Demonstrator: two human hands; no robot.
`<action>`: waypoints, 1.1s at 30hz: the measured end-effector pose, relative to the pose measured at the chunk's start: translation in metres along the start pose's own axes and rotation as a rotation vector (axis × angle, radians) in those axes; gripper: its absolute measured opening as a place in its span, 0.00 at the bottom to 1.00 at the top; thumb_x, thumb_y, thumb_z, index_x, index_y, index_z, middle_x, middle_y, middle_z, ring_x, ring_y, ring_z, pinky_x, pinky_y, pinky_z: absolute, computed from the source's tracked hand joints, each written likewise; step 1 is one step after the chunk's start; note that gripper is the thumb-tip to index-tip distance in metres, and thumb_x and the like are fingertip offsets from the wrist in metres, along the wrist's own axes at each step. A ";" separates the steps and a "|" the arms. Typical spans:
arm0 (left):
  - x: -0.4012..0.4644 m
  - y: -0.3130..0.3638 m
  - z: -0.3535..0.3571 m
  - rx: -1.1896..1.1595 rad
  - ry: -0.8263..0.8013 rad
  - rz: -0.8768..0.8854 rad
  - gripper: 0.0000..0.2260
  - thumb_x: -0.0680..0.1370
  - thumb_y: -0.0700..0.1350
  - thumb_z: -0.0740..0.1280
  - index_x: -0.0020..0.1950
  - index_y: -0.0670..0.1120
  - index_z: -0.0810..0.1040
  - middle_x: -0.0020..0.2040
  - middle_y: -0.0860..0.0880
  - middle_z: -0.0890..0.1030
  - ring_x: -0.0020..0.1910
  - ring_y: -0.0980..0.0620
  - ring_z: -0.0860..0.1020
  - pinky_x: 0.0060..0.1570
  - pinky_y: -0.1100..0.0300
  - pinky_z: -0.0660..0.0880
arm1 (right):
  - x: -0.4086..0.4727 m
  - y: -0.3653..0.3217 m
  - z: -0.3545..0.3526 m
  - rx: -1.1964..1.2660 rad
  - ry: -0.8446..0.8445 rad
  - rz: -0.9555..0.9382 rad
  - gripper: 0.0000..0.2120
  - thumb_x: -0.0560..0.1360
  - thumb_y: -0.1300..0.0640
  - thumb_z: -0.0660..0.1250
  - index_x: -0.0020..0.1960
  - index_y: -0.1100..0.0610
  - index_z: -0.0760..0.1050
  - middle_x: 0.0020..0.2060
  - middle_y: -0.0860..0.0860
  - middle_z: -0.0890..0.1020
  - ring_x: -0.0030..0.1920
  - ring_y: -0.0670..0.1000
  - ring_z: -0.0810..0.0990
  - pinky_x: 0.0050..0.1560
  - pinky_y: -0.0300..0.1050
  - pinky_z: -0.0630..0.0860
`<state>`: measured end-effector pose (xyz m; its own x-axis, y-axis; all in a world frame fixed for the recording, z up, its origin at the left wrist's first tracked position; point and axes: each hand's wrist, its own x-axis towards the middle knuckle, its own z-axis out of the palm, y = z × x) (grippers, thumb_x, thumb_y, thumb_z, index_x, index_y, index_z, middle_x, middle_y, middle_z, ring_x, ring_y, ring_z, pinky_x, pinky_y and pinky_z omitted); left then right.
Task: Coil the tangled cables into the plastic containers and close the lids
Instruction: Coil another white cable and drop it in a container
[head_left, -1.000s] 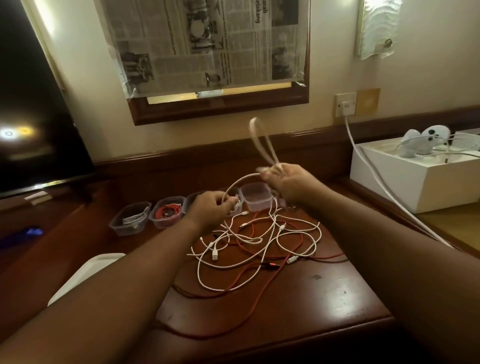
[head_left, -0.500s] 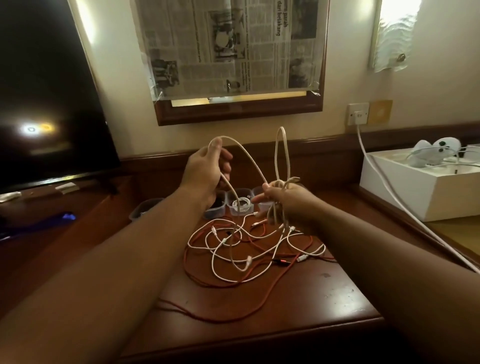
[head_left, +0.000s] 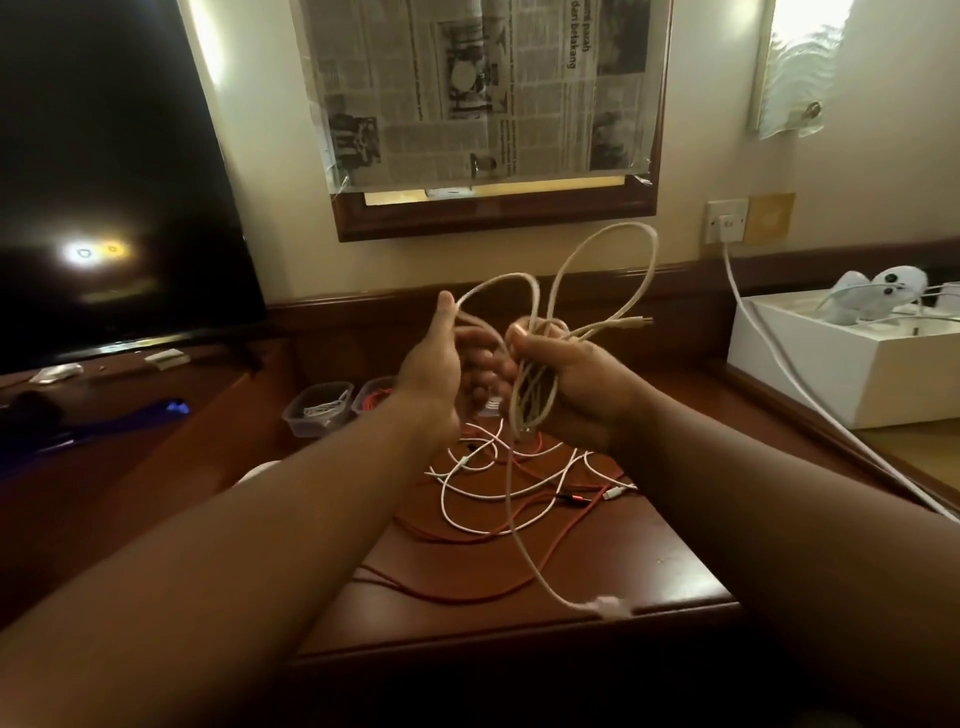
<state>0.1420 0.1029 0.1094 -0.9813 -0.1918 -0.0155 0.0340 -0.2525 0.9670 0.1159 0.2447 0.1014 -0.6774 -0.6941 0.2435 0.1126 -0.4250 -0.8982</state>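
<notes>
My right hand grips a bundle of loops of a white cable, raised above the wooden table. Two loops stand up from my fist and a tail hangs down to a plug near the table's front edge. My left hand is close beside it and holds one loop of the same cable. A tangle of white and red cables lies on the table below. Two small clear plastic containers stand at the back left, one with a white cable inside, one with a red cable.
A dark TV screen stands at the left. A white box with white devices sits at the right, and a thick white cord runs from the wall socket across it. A newspaper-covered frame hangs on the wall.
Both hands have risen and come together; my left hand brought its loop across to the bundle in my right hand. The cable's tail has lifted out of the tangle. The view has shifted right.
</notes>
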 end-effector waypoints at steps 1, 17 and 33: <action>-0.005 -0.010 -0.002 -0.014 -0.104 -0.049 0.32 0.78 0.70 0.53 0.53 0.43 0.80 0.37 0.45 0.80 0.34 0.50 0.77 0.39 0.56 0.72 | 0.000 -0.002 0.001 0.018 0.061 -0.049 0.08 0.82 0.56 0.60 0.45 0.55 0.72 0.36 0.53 0.76 0.37 0.51 0.77 0.41 0.47 0.77; -0.035 -0.017 -0.072 0.680 -0.080 0.203 0.13 0.80 0.50 0.67 0.37 0.49 0.81 0.31 0.45 0.78 0.31 0.46 0.75 0.35 0.56 0.72 | -0.020 -0.001 -0.019 -0.420 0.486 0.255 0.06 0.82 0.59 0.60 0.57 0.58 0.73 0.37 0.55 0.79 0.32 0.50 0.82 0.30 0.44 0.77; -0.093 0.028 -0.046 1.074 -0.633 0.627 0.03 0.74 0.41 0.74 0.41 0.47 0.83 0.36 0.51 0.82 0.34 0.55 0.80 0.35 0.65 0.75 | -0.044 0.026 -0.018 -0.602 -0.676 0.758 0.58 0.58 0.33 0.78 0.73 0.67 0.62 0.72 0.69 0.65 0.69 0.64 0.70 0.70 0.60 0.66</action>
<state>0.2434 0.0697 0.1265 -0.7844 0.5279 0.3256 0.6172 0.6122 0.4943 0.1358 0.2743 0.0609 -0.0423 -0.8949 -0.4443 -0.1631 0.4450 -0.8806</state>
